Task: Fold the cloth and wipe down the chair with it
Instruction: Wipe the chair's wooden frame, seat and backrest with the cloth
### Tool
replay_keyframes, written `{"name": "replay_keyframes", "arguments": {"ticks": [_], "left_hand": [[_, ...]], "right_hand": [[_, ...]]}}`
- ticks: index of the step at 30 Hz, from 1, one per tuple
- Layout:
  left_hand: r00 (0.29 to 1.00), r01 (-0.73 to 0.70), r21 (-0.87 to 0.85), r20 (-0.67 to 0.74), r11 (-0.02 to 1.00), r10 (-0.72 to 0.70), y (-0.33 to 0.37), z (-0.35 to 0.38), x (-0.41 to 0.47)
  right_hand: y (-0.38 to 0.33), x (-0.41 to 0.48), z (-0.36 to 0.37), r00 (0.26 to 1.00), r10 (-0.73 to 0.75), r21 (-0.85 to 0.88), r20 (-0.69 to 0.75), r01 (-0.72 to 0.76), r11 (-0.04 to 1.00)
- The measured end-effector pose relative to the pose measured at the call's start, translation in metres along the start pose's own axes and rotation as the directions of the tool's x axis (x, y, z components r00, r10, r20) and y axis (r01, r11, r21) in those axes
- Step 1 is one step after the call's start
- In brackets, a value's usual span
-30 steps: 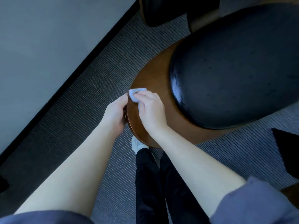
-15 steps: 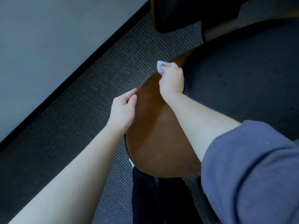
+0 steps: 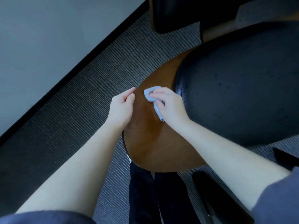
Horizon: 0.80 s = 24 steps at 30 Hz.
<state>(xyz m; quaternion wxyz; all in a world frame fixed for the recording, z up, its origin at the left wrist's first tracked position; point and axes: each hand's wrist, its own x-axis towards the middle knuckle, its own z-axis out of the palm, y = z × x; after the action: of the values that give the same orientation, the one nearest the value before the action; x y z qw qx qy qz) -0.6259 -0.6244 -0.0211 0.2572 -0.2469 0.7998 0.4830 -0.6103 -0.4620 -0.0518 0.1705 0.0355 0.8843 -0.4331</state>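
Most of the cloth (image 3: 149, 94) is buried under the right hand (image 3: 169, 105). Only a pale blue bunch pokes out past the fingertips, and a strip shows under the palm toward the wrist, so its fold can't be read. That hand is curled over it, pressing it on the brown wood of the chair (image 3: 153, 143), close to the black cushion (image 3: 242, 86), which runs off the right edge. The left hand (image 3: 122, 109) sits at the wood's left rim, near the cloth but clear of it, with its fingers loosely bent. Whether it grips the rim I can't tell. The chair's legs are hidden. A dark shape (image 3: 215, 191) at lower right is too blurred to name.
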Motion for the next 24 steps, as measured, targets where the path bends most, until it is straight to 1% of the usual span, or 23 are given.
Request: {"name": "replay_keyframes", "arguments": {"ticks": [1, 3, 6, 8, 11, 15, 17, 19, 20, 22, 23, 24], "left_hand": [[1.000, -0.005, 0.012, 0.013, 1.000, 0.005, 0.001, 0.000, 0.000], [1.000, -0.006, 0.040, 0.021, 0.999, 0.005, 0.001, 0.000, 0.000], [1.000, 0.002, 0.034, 0.025, 0.999, -0.003, 0.002, 0.000, -0.001], [1.000, 0.000, 0.055, 0.028, 0.998, -0.001, 0.002, 0.000, -0.003], [1.000, 0.001, 0.119, 0.008, 0.993, -0.002, 0.005, 0.001, -0.005], [1.000, 0.003, 0.079, -0.005, 0.997, -0.003, 0.001, -0.001, -0.016], [1.000, -0.004, 0.080, -0.029, 0.997, 0.007, -0.002, -0.001, -0.026], [0.998, -0.021, 0.069, -0.060, 0.997, 0.025, -0.006, -0.001, -0.033], [0.997, -0.027, 0.056, -0.066, 0.998, 0.030, -0.007, 0.000, -0.037], [0.997, -0.031, 0.029, -0.067, 0.999, 0.033, -0.010, 0.000, -0.040], [0.997, -0.027, 0.022, -0.066, 0.999, 0.028, -0.011, 0.000, -0.041], [0.997, -0.029, 0.024, -0.066, 0.999, 0.030, -0.011, 0.000, -0.041]], "right_hand": [[-0.002, -0.010, -0.001, 1.000, -0.017, 0.044, 0.007, 0.017, 0.999], [-0.005, -0.036, 0.001, 0.997, -0.070, 0.059, 0.045, 0.067, 0.996], [-0.001, -0.060, -0.002, 0.983, -0.161, 0.090, 0.092, 0.153, 0.984], [0.000, -0.077, -0.003, 0.969, -0.196, 0.099, 0.152, 0.183, 0.978], [0.003, -0.101, -0.008, 0.958, -0.226, 0.142, 0.177, 0.202, 0.969], [0.008, -0.132, -0.011, 0.952, -0.215, 0.155, 0.219, 0.184, 0.971], [0.007, -0.143, -0.013, 0.952, -0.216, 0.161, 0.216, 0.183, 0.970], [0.007, -0.140, -0.012, 0.963, -0.218, 0.143, 0.160, 0.196, 0.970], [0.009, -0.134, -0.009, 0.978, -0.187, 0.120, 0.097, 0.175, 0.977], [0.011, -0.116, 0.000, 0.997, -0.023, 0.064, -0.072, 0.027, 0.998], [0.007, -0.111, 0.005, 0.989, 0.052, 0.049, -0.138, -0.046, 0.998], [0.001, -0.111, 0.010, 0.981, 0.074, 0.040, -0.177, -0.068, 0.997]]}}
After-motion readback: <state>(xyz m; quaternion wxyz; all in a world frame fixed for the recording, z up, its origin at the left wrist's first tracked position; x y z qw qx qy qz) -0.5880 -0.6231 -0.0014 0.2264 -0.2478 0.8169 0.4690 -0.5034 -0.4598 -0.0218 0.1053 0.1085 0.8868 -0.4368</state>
